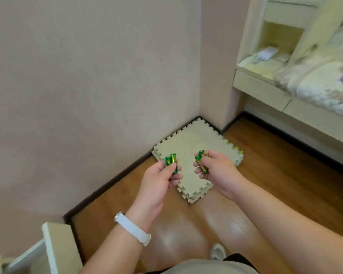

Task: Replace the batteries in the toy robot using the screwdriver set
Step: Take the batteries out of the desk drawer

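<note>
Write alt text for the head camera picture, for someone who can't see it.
Seen from above, a left hand and a right hand each hold green batteries over foam mats lying in the corner of a wooden floor.

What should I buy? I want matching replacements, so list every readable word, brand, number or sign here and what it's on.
Nothing here can be read for certain.
left batteries, gripped by the left hand: a pale logo on the green label, too blurred to read.
right batteries, gripped by the right hand: print too small, partly covered by fingers.
foam mat and wristband: no text visible.
</note>
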Motion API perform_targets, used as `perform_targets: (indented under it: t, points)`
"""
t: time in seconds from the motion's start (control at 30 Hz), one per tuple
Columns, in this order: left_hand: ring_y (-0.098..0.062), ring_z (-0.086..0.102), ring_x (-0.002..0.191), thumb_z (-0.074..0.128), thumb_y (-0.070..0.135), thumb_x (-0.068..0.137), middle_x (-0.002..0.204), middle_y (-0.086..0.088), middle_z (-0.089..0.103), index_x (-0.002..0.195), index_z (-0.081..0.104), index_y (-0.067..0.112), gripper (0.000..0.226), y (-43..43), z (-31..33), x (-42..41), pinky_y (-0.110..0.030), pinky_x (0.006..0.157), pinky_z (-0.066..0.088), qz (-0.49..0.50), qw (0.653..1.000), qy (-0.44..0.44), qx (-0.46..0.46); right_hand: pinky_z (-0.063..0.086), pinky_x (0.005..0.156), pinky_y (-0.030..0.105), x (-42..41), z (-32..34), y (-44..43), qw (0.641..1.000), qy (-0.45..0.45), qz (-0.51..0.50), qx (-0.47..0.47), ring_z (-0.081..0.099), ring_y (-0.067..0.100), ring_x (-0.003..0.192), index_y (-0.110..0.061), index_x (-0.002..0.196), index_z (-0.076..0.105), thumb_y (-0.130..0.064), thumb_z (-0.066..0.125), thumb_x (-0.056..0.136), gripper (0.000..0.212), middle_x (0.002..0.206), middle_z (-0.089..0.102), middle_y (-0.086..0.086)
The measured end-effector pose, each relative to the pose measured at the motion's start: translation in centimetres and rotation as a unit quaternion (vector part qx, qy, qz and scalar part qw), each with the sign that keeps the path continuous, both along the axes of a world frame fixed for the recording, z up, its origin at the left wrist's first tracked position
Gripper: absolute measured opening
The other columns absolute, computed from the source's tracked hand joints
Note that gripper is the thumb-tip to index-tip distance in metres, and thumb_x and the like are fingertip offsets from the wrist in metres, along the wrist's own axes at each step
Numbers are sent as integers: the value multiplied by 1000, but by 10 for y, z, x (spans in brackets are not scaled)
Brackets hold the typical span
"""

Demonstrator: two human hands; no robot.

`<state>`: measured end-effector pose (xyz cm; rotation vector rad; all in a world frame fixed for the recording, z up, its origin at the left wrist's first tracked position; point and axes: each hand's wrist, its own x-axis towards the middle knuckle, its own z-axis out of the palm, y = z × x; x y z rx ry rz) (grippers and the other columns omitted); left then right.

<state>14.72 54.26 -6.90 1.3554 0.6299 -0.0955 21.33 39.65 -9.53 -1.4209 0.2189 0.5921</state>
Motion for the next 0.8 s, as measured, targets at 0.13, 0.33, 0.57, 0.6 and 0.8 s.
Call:
perform_targets:
  t: [0.13, 0.33, 0.57, 0.6, 0.8]
  points:
    - [-10, 61, 65, 54, 8, 101, 84, -2, 71, 98, 67, 13, 14, -60, 14, 42, -21, 60, 46, -67, 998, -4, 16, 45, 58, 27, 22, 11, -71, 997, -7, -72, 8, 57, 16, 65, -11, 93, 60, -4, 46, 90, 16, 83, 61, 8]
    - [-9, 61, 64, 54, 9, 101, 85, -2, 70, 100, 66, 14, 13, -115, 33, 98, -19, 59, 47, -145, 989, -25, 28, 45, 60, 28, 50, 24, -136, 985, -16, -166, 36, 56, 17, 66, -9, 97, 61, -3, 46, 90, 18, 83, 61, 9]
    - [-9, 63, 64, 54, 8, 101, 86, -3, 72, 102, 67, 11, 13, -171, 26, 176, -17, 56, 49, -216, 976, -11, 7, 45, 65, 30, 83, 27, -195, 968, 8, -252, -6, 56, 17, 70, -5, 104, 61, -3, 46, 93, 19, 84, 62, 9]
    - [-9, 63, 64, 54, 8, 101, 86, -3, 72, 102, 68, 10, 14, -179, 23, 189, -16, 56, 50, -223, 975, -9, -1, 46, 64, 30, 91, 26, -204, 963, 12, -269, -16, 56, 17, 70, -6, 103, 61, -3, 45, 93, 19, 84, 62, 8]
    - [-11, 63, 66, 54, 10, 101, 86, -6, 71, 103, 67, 10, 14, -219, 12, 272, -18, 56, 51, -289, 956, 14, -50, 48, 64, 30, 144, 29, -245, 930, 32, -361, -66, 57, 16, 69, -8, 103, 61, -7, 45, 95, 18, 83, 63, 8]
